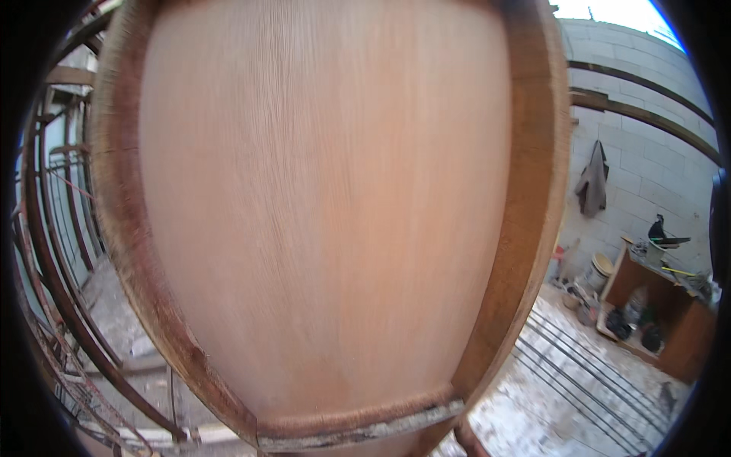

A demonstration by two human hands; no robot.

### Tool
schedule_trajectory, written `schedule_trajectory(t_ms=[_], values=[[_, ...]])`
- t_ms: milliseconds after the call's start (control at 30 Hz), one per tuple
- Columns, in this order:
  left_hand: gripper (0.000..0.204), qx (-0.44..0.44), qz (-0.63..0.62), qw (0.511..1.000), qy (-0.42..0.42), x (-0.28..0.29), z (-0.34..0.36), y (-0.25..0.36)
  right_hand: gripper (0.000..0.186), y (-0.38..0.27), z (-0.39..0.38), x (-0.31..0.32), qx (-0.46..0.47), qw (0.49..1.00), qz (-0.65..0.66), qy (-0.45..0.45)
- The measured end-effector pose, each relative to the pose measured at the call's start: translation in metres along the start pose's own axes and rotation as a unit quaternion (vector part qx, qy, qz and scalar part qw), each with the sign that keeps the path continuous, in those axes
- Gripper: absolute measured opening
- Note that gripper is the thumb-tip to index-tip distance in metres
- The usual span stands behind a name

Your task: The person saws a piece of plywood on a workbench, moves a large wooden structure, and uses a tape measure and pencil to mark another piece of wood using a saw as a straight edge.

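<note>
Wood panel [327, 228] seen up close, in middle of view. Cloth [592, 186] hung on wall [636, 122], right of panel. Bars [31, 190] seen left of panel. Hands' grip cannot be told.

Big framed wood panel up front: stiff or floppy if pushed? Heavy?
The panel is probably fairly stiff, since wooden side rails and a lower crosspiece border it. Its middle might flex slightly: no brace shows across this face. Likely weighty, given the bulky-looking timber edging.

Pale block wall [643, 152], brown cabinet [685, 346], whitish ground [525, 407].
</note>
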State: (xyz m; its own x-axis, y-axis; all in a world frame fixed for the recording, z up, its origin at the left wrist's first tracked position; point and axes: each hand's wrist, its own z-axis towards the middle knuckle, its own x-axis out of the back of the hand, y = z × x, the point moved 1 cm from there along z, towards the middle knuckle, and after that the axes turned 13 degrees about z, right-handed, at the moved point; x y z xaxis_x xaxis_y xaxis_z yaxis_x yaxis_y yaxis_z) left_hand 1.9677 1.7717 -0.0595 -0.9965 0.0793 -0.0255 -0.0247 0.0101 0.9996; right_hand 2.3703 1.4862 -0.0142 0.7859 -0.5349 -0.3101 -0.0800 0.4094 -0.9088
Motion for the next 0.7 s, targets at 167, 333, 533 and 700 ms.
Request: schedule_trajectory(t_ms=[167, 333, 533, 700], values=[[0.064, -0.038, 0.017, 0.999, -0.004, -0.003, 0.007, 0.008, 0.101, 0.075, -0.02, -0.025, -0.039, 0.998, 0.023, -0.035], [0.062, -0.084, 0.026, 0.996, -0.01, 0.004, -0.004, 0.028, 0.074, 0.095, 0.004, -0.022, -0.053, 0.996, -0.038, -0.062], [0.06, -0.131, 0.033, 0.99, -0.031, 0.017, -0.033, 0.079, 0.072, 0.077, 0.032, -0.021, -0.041, 0.996, -0.051, -0.063], [0.058, -0.216, 0.034, 0.975, -0.041, 0.029, -0.043, 0.185, 0.076, 0.029, 0.133, -0.021, 0.03, 0.996, -0.053, -0.063]])
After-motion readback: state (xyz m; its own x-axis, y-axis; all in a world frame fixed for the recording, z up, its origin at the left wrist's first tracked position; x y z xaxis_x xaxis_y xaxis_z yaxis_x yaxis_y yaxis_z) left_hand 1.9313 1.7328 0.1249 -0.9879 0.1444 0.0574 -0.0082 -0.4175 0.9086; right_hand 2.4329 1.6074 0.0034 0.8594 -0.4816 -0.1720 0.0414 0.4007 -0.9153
